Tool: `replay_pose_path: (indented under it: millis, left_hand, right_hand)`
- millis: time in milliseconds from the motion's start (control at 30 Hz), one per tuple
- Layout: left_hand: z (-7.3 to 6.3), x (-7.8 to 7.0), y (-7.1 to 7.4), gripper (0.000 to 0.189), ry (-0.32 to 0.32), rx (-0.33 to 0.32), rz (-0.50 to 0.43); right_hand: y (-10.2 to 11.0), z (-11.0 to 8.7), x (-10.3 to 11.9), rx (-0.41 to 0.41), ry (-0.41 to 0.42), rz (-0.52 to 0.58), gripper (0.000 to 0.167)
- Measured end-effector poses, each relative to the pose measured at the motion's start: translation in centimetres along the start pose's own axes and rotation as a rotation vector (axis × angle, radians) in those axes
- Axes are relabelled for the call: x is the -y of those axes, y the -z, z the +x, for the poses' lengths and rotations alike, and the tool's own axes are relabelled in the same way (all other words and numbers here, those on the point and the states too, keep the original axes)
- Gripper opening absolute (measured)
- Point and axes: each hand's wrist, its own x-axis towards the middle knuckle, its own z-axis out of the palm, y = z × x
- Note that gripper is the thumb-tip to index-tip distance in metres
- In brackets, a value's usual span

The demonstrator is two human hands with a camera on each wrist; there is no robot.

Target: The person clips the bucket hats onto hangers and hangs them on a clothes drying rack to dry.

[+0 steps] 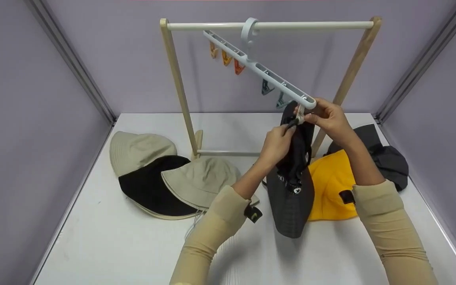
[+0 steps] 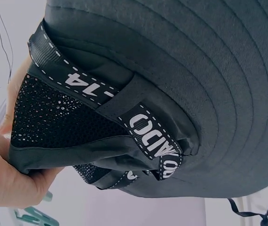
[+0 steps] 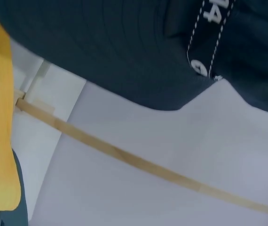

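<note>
A dark bucket hat (image 1: pixel 291 213) with a lettered ribbon band and mesh panels (image 2: pixel 63 117) hangs crown-side folded below the near end of a pale blue clip hanger (image 1: pixel 273 79). My left hand (image 1: pixel 277 146) pinches the hat's upper edge, thumb and fingers on the dark fabric. At the hanger's end, my right hand (image 1: pixel 333 120) pinches a whitish clip (image 1: pixel 301 113), right at the hat's edge. In the right wrist view the hat's dark brim (image 3: pixel 101 52) fills the top, and the right hand is out of sight.
The hanger hooks over the white bar (image 1: pixel 311 25) of a wooden-legged rack (image 1: pixel 178 83). Several coloured clips (image 1: pixel 227 58) hang along it. Beige hats (image 1: pixel 143 148) and a black hat (image 1: pixel 152 186) lie left; a yellow hat (image 1: pixel 331 190) and dark hats (image 1: pixel 390 162) lie right.
</note>
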Motion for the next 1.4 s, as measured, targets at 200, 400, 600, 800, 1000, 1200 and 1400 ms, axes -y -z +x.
replay_pose_path:
  millis: [200,400,600,800,1000,1200,1400]
  left_hand:
    - [0.0,-0.1,-0.3,0.025,0.0,-0.011,0.008]
    - [0.1,0.0,-0.7,0.025,0.015,0.002,0.022]
    - [0.5,0.3,-1.7,0.031,0.06,0.021,0.01]
    - [0.1,-0.5,-2.5,0.032,0.15,-0.039,-0.165]
    - [-0.1,-1.1,-2.9,0.029,0.132,-0.081,-0.214]
    - [0.2,-1.0,-3.1,0.029,0.141,-0.069,-0.133]
    - [-0.1,-0.7,-3.3,0.039,0.094,-0.013,-0.081]
  right_hand:
    - [-0.5,-0.7,0.9,-0.116,-0.121,-0.081,0.033]
    - [-3.3,-3.5,2.1,-0.371,-0.124,-0.455,0.04]
    - [-7.6,-9.2,2.5,-0.302,-0.34,-0.608,0.055]
    - [-10.4,-12.6,1.0,-0.234,-0.5,-0.762,0.073]
    - [-10.7,-13.5,-1.2,-0.35,-0.516,-0.948,0.067]
    - [-9.9,-13.4,-1.8,-0.335,-0.589,-0.964,0.039]
    - [-8.9,-12.3,-2.5,-0.393,-0.559,-0.915,0.029]
